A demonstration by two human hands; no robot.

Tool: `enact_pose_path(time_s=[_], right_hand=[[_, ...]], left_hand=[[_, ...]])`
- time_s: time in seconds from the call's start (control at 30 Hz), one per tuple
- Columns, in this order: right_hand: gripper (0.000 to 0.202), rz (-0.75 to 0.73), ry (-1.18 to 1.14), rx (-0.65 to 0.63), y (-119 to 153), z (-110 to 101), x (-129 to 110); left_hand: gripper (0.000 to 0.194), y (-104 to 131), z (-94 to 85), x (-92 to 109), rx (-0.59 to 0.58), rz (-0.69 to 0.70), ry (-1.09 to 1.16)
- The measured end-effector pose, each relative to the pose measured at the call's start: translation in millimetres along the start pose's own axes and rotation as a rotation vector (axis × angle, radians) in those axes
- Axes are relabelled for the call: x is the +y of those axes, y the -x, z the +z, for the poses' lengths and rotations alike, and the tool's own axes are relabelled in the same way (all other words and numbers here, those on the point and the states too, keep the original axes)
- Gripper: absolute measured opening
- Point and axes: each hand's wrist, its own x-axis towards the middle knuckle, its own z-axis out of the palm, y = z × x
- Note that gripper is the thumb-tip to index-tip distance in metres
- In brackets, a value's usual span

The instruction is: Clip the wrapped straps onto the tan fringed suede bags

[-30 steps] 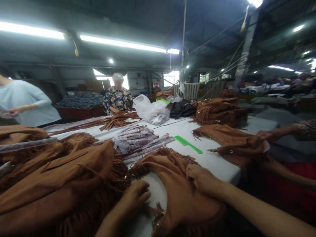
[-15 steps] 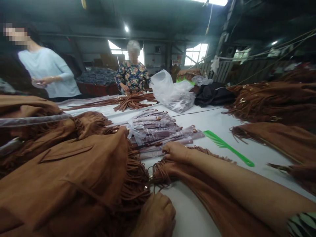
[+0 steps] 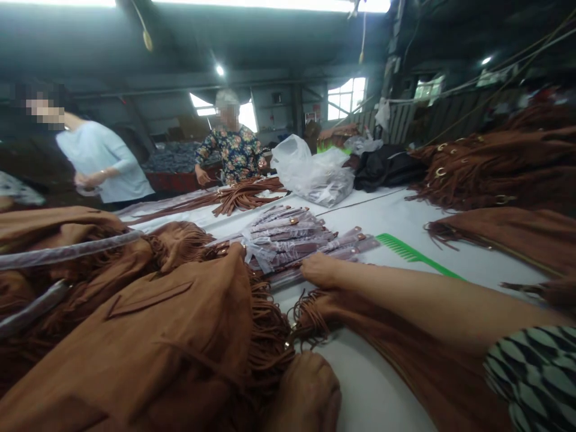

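My left hand (image 3: 308, 393) is curled at the near edge of the table, against the fringe of a brown suede bag (image 3: 180, 312); whatever its fingers hold is hidden. Stretched forward, my right hand (image 3: 320, 270) touches the near side of a bundle of plastic-wrapped straps (image 3: 288, 237). Its fingers are bent inward, and I cannot make out what is in them. Beneath my right forearm lies another brown fringed piece (image 3: 360, 318) with tassels at its end. A green comb (image 3: 416, 255) rests just beyond that forearm.
More brown fringed bags (image 3: 130, 249) are heaped on the left, others (image 3: 495, 162) on the right. A white plastic bag (image 3: 310, 171) and black cloth (image 3: 387, 165) sit farther back. Across the white table (image 3: 360, 210), one co-worker (image 3: 229, 147) stands by brown straps (image 3: 249, 195); another (image 3: 103, 159) stands at left.
The view has shifted, so most near things appear further right and slightly lower. My right hand stays by the wrapped straps and my left beside the fringe. The co-worker's hands across the table have moved apart.
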Motion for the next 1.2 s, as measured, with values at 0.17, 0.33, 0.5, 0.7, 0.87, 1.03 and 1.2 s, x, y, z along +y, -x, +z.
enact_pose_path(time_s=[0.17,0.33,0.5,0.7,0.87,1.03,1.2], right_hand=[[0.012,0.04,0.156,0.019,50.7,-67.5,23.1],[0.016,0.098,0.162,0.167,133.7,-106.9,19.7],[0.016,0.189,-0.097,0.291,176.7,-86.9,-9.2],[0.022,0.1,-0.328,0.253,201.7,-66.4,-40.4],[0.023,-0.083,-0.588,0.284,229.0,-90.7,-45.8],[0.039,-0.143,-1.123,0.411,230.1,-124.6,-52.6],[0.039,-0.184,-1.375,0.607,223.2,-172.6,-90.1]], left_hand=[[0.023,1.3,-7.7,3.9,0.199,-0.068,0.227],[0.037,-15.3,-19.2,12.5,0.455,-0.348,0.745],[0.044,-61.8,-62.1,55.3,0.662,-0.471,1.219],[0.026,-90.0,-83.8,115.1,0.943,-0.152,1.501],[0.022,-72.6,-89.0,142.9,0.936,-0.07,1.477],[0.026,-38.6,-135.2,161.5,0.832,-0.011,1.141],[0.021,14.8,-176.1,201.8,0.89,-0.129,0.007]])
